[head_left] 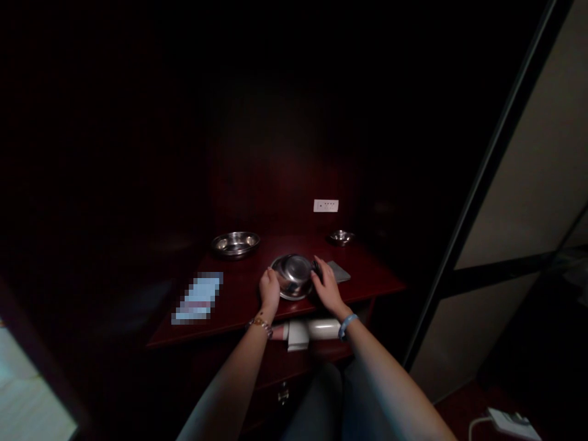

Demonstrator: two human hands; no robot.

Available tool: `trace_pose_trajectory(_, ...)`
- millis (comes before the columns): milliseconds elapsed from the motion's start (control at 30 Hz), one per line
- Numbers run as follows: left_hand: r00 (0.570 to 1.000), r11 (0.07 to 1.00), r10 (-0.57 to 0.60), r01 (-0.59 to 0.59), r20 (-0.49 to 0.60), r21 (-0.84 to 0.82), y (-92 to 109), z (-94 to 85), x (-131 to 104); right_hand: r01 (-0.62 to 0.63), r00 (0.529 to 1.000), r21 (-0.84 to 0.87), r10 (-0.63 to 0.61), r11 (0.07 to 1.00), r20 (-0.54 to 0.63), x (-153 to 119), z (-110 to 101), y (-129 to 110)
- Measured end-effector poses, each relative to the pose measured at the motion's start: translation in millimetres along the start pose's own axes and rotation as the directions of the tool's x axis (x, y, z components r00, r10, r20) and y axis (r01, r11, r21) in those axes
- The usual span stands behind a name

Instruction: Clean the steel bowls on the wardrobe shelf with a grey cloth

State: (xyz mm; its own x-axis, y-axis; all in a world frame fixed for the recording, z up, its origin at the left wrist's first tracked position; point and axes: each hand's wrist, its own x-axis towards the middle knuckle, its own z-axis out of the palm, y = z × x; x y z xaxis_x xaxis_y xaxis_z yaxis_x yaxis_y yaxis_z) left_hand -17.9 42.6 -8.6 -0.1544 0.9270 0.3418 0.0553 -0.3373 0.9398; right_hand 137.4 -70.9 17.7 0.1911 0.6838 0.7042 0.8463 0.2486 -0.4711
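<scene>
A shiny metal bowl [295, 267] is between my hands over the dark red desk, and its round base appears to face up. My left hand [269, 288] grips the bowl's left edge, fingers curled round it. On the opposite side, my right hand [327, 285] is closed at the bowl's right edge. Something small and dark shows by the right fingertips, too unclear to name. A folded grey cloth [339, 272] lies just beyond my right hand.
A wide metal dish [236, 244] stands at the back left of the desk [239, 306], and a small metal bowl [342, 237] at the back right. A blurred-out pale item [198, 298] lies left. Below is a shelf with a white cylinder [324, 329]. A power strip [513, 422] lies lower right.
</scene>
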Motion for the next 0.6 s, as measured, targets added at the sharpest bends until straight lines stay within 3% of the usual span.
trace_pose_trajectory(100,1.0,0.997,-0.026,0.027,0.017,-0.077,-2,-0.4,1,0.262,0.941,-0.067,-0.239,0.963,0.24,-12,7,-32)
trace_pose_trajectory(200,0.998,0.986,-0.048,0.052,0.027,-0.157,-5,-1.0,1,0.35,0.898,-0.167,-0.279,0.922,0.34,-17,13,-54)
trace_pose_trajectory(467,0.991,0.926,-0.104,0.126,0.079,-0.356,-5,1.0,2,0.136,0.974,-0.349,-0.061,0.927,0.218,1,31,-48)
trace_pose_trajectory(600,0.981,0.901,-0.109,0.166,0.162,-0.401,4,0.1,-2,0.057,0.989,-0.241,-0.022,0.969,0.147,9,34,-37)
